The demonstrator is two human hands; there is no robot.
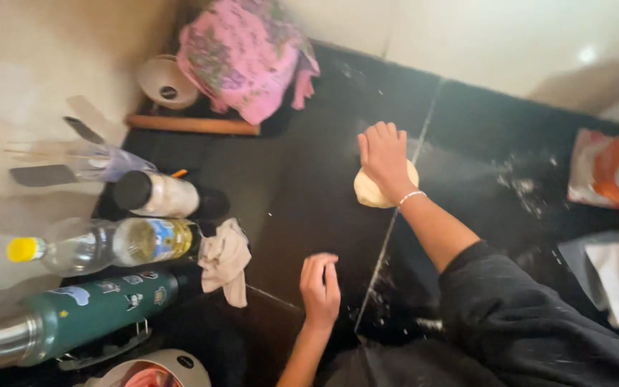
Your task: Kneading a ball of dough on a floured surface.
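On the black bench [302,179], mid-scene, a pale dough ball [370,192] sits under the right hand [383,159]; fingers spread, palm pressing flat on top, grip wide, nothing clasped. Left hand [320,285] rests nearer, fingers loosely curled, empty, well apart from the dough. Open dark stone between and around both hands, flour dusting along a seam. Left edge crowded: clear plastic bottle [102,246] with yellow cap, green metal flask [73,315] with stickers, dark-lidded jar [155,193], crumpled white cloth [225,261]. Far left: wooden rolling pin [191,125], pink floral cloth bundle [241,54], small white bowl [162,82]. Right edge: orange and white bag [610,170].
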